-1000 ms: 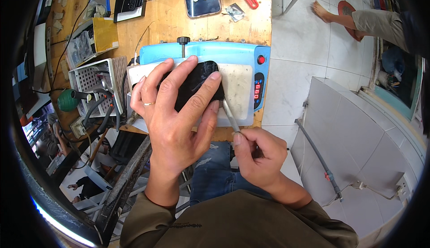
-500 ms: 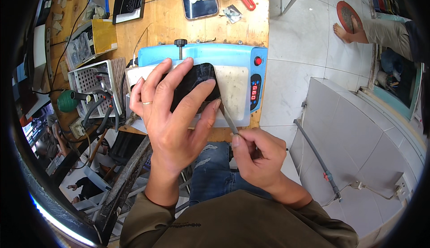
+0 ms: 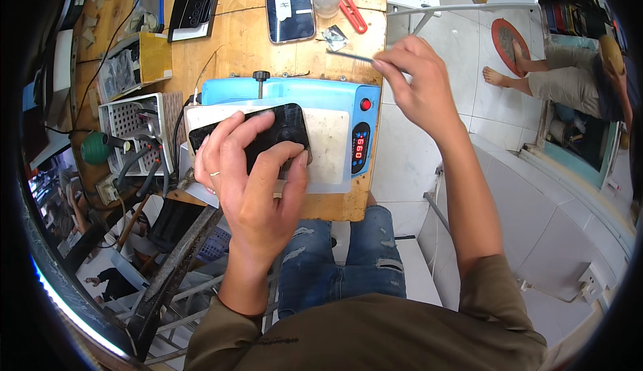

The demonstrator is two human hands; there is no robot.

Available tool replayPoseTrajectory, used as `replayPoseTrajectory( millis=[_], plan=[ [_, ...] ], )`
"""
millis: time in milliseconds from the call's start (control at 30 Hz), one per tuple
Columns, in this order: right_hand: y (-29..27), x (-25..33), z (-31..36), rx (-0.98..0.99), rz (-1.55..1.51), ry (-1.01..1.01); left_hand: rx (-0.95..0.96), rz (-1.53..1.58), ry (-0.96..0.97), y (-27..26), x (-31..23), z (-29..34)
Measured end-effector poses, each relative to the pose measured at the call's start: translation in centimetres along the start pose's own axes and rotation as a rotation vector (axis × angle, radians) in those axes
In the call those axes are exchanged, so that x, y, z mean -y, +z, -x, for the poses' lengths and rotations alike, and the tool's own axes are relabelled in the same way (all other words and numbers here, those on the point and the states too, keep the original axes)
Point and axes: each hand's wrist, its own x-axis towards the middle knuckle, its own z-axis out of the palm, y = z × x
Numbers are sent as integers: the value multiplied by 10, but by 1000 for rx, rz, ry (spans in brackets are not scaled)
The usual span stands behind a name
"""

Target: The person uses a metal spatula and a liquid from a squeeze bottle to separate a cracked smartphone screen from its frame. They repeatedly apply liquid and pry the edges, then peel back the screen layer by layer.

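Observation:
My left hand (image 3: 249,180) is spread over a black, glossy phone (image 3: 290,121), fingers on its face and thumb at the near right edge. The phone lies tilted on the pale top (image 3: 331,136) of a blue heating plate machine (image 3: 221,91). Its right side has a red button (image 3: 366,105) and a lit digital display (image 3: 360,148). Raised beyond the machine's right corner, my right hand (image 3: 422,79) pinches a thin, flat metal pry tool (image 3: 351,55). The tool points left, apart from the phone. My left fingers hide part of the phone.
Farther back lie another phone (image 3: 289,19) with a rubber band, a clear bottle (image 3: 327,1) and red-handled pliers (image 3: 353,14). On the left are a white basket (image 3: 120,119) of tools and a yellow-sided box (image 3: 155,56). Another person's leg (image 3: 566,83) shows at right.
My right hand has lifted the pry tool from the phone's near right edge and carried it up and away over the table. My left hand has stayed on the phone.

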Motion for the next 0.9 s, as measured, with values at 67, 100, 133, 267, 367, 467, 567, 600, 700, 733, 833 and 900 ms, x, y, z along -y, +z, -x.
replayPoseTrajectory(
  millis=[67, 100, 133, 267, 367, 467, 567, 600, 700, 733, 833, 900],
  plan=[
    [12, -8, -20, 92, 20, -89, -16, -7, -34, 1, -3, 3],
    [17, -9, -30, 157, 28, -142, -38, 0, -25, 2, -4, 3],
    [22, -10, -39, 223, 34, -190, -22, -5, -39, 2, -5, 5],
    [34, -9, -59, 335, 58, -230, -4, -14, -92, 2, -10, 8],
    [33, -11, -61, 136, 24, -142, -21, -7, -126, 3, -14, 9],
    [27, -8, -68, -91, -53, -42, -47, -6, -154, 7, -16, 11],
    [18, 5, -75, -196, -97, -18, -80, -5, -187, 11, -19, 13],
    [13, 12, -72, -229, -148, -69, -91, -10, -199, 13, -20, 13],
    [-7, 41, -45, -240, -192, -233, -104, 5, -211, 14, -20, 14],
    [-14, 50, -33, -209, -144, -374, -97, 4, -218, 14, -20, 14],
    [-31, 81, 9, 43, -139, -509, -82, 4, -225, 12, -19, 14],
    [-33, 94, 26, 161, -133, -532, -74, 16, -223, 11, -19, 13]
  ],
)
